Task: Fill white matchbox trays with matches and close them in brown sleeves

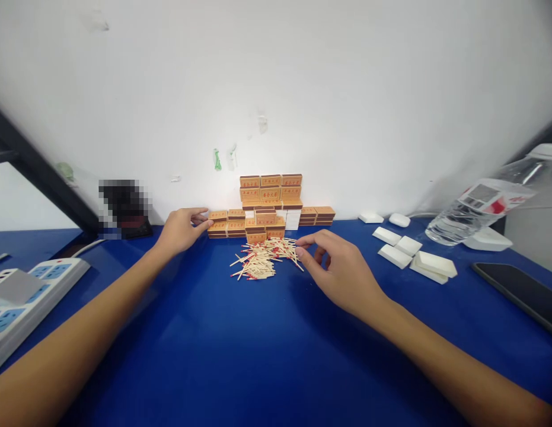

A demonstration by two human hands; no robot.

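Note:
Orange matchboxes [270, 194] stand stacked against the white wall, with lower stacks on both sides. In front of them a loose pile of matches [259, 261] with red heads lies on the blue table [258, 344]. My left hand [181, 230] is at the left end of the low matchbox stack [217, 224], thumb and fingertips at its edge; the fingers are apart and hold nothing. My right hand [335, 264] is at the right edge of the match pile, its thumb and index finger bent close together by the matches. Whether a match is between them is too small to tell.
White trays [396, 255] lie right of my right hand, beside a white case [399, 220]. A tilted water bottle [475, 204] and a black phone [520, 293] are farther right. At the left are a power strip [48, 284] and a dark, pixelated object [127, 207].

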